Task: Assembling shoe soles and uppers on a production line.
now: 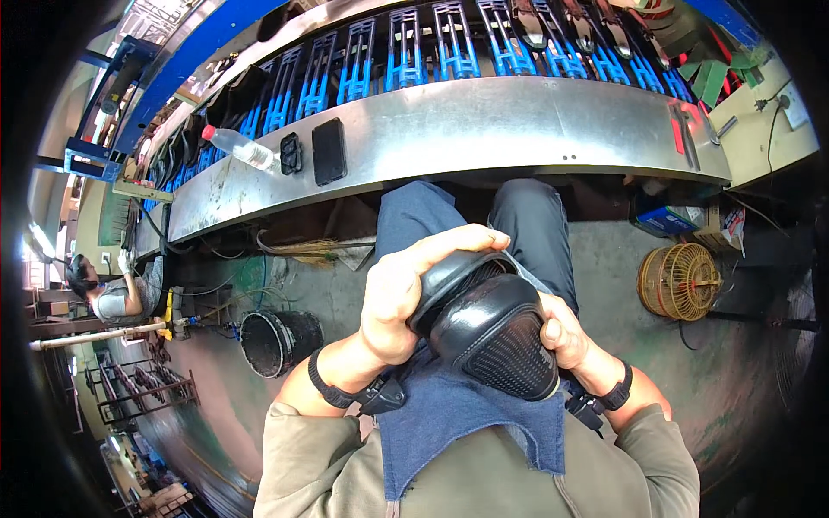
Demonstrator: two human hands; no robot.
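We're gripping a black shoe (492, 328) at frame center, over our lap. Left hand (406, 298) is wrapping fingers over its top; right hand (561, 332) is clamping the side. Likely mid-inspection; next we're needing a steady two-handed turn.

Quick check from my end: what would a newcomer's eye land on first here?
The black shoe, sole up, gripped over the lap by the left hand and right hand. Behind it curves a steel counter carrying a plastic bottle and a dark phone, with blue racks beyond.
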